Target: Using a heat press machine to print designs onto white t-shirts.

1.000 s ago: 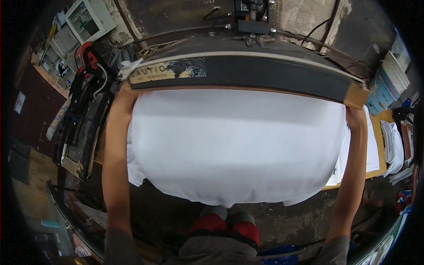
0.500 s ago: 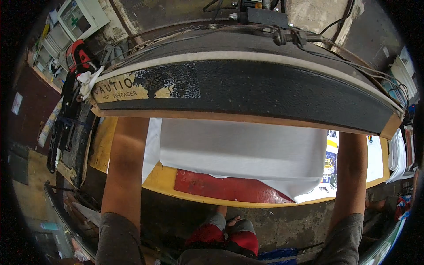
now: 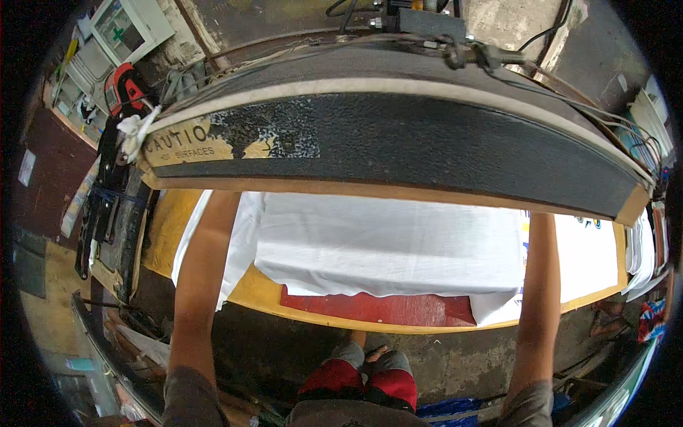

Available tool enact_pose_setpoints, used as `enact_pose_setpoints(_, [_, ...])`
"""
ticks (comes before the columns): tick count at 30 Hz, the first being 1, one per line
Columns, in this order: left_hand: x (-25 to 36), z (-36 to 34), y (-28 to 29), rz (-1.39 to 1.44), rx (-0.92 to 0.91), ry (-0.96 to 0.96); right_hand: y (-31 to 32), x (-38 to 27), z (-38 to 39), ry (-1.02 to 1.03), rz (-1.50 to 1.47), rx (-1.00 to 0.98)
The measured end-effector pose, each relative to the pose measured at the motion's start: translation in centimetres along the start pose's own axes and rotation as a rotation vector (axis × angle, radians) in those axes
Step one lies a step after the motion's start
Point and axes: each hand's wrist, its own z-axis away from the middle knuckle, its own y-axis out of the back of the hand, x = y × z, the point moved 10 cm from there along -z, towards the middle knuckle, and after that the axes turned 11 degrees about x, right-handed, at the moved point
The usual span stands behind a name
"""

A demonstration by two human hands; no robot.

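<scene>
Both my forearms reach forward beneath the raised upper plate of a heat press (image 3: 427,142), whose dark front edge hides my left hand and my right hand. Between the arms lies a white cloth (image 3: 384,245), spread flat with its near edge drooping, apparently a shirt. Its left part (image 3: 242,245) passes around my left forearm (image 3: 199,285). Beside my right forearm (image 3: 537,299) lies white printed fabric (image 3: 583,249). Under the cloth a red board (image 3: 377,307) shows along the front of a yellow tabletop (image 3: 267,295).
A torn warning label (image 3: 185,146) marks the press's front. Left stands a black metal frame (image 3: 107,206) with a red-and-black tool (image 3: 126,89) above it. Folded white fabric (image 3: 639,249) hangs at the right edge. Cables run over the press top.
My right forearm has shifted left, and my left elbow sits slightly lower. The cloth's near edge has loosened and wrinkled, and more white fabric shows around my left arm and to the right.
</scene>
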Motion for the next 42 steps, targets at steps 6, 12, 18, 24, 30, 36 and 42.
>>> enact_pose_setpoints(6, [-3.1, 1.5, -1.6, 0.354, -0.266, 0.244, 1.6, 9.5, 8.3, -0.208, -0.583, -0.13])
enact_pose_setpoints(12, [3.1, 5.1, 0.1, 0.354, -0.169, -0.212, 6.8, 1.2, 12.5, 0.173, -0.59, -0.056])
enact_pose_setpoints(18, [2.7, 5.2, 1.1, 0.309, -0.106, -0.23, 7.3, 1.2, 13.0, 0.198, -0.543, -0.082])
enact_pose_setpoints(24, [-0.4, 2.9, 2.7, 0.186, -0.182, -0.03, 7.1, 6.0, 11.5, 0.14, -0.282, -0.147])
enact_pose_setpoints(30, [-0.3, -0.3, 2.2, 0.171, -0.031, -0.095, 9.1, 7.7, 11.7, 0.059, -0.087, 0.003])
enact_pose_setpoints(36, [-0.7, -5.9, -8.7, 0.412, -0.295, 0.072, 6.3, 4.0, 10.6, 0.037, -0.156, -0.037])
enact_pose_setpoints(42, [3.5, -10.1, -5.0, 0.722, -0.318, -0.074, 4.8, 3.6, 8.3, 0.009, -0.2, -0.037])
